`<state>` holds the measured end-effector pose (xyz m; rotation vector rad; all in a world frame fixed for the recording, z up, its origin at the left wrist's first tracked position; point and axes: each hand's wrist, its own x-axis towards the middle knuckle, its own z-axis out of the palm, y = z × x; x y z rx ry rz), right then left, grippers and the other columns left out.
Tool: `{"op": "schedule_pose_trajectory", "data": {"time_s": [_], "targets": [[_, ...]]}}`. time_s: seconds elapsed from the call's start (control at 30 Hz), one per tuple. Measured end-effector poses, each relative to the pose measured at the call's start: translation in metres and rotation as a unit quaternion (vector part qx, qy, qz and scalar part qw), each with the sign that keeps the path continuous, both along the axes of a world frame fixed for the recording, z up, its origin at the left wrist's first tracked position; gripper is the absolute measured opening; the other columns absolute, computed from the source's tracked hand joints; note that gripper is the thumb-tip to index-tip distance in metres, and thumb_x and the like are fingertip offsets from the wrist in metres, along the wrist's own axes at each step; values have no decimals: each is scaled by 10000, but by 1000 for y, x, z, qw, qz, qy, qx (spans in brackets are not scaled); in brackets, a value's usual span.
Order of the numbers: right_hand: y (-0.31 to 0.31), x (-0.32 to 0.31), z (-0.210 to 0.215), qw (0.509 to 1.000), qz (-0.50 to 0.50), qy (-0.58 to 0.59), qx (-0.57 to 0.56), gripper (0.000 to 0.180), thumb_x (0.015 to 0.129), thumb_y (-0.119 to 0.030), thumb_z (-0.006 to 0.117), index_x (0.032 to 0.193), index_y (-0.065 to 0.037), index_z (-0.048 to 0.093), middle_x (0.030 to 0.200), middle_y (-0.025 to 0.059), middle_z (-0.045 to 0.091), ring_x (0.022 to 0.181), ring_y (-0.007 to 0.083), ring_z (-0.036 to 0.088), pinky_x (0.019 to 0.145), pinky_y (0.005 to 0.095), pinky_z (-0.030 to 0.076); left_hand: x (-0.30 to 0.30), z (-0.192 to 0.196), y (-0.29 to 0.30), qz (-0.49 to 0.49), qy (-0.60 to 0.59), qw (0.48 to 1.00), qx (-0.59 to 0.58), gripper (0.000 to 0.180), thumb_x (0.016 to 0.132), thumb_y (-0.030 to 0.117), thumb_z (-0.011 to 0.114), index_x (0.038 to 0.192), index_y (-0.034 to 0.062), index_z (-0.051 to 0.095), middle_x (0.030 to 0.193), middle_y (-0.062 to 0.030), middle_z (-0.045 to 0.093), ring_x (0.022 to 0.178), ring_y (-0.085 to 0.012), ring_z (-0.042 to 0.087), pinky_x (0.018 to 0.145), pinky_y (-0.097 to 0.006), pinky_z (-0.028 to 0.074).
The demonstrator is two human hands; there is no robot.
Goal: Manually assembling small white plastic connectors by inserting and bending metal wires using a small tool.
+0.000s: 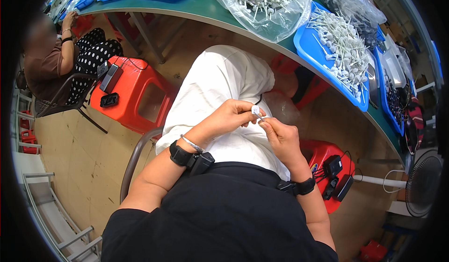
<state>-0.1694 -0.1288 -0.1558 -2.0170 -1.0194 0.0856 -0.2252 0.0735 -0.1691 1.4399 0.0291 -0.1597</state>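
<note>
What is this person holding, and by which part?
A small white piece with a round head and thin stem: the left grip pinches it at or close beside the head, the right grip by the stem.

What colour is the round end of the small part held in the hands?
The round end is white; it shows best in the head view.

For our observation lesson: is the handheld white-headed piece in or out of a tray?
Out: left hand and right hand hold the piece over the white trousers.
</note>
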Motion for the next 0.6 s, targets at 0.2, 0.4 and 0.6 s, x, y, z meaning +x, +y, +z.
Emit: {"op": "schedule_pose_trajectory", "data": {"time_s": [0.2,0.4,0.6], "targets": [[2,2,9,956,-26,-286,-62,153,874,-218,726,934,-87,673,561,32,524,460,185,530,445,338,413,1,0,0,-6,-6,1000,16,224,992,170,594,1121,49,731,802,19,663,710,-37,555,642,-202,453],[1,2,13,926,-37,-367,-84,192,841,-187,753,974,-71,675,574,28,471,475,178,496,452,334,378,0,1,-2,0,-13,999,34,223,987,140,582,1129,56,732,792,14,667,699,-37,557,633,-203,453],[0,3,14,892,-50,-435,-112,227,878,-263,706,996,-74,662,600,-2,401,510,125,487,464,293,371,0,2,-5,9,-22,999,36,225,980,126,577,1127,57,733,791,8,668,691,-38,555,625,-203,451]]}}
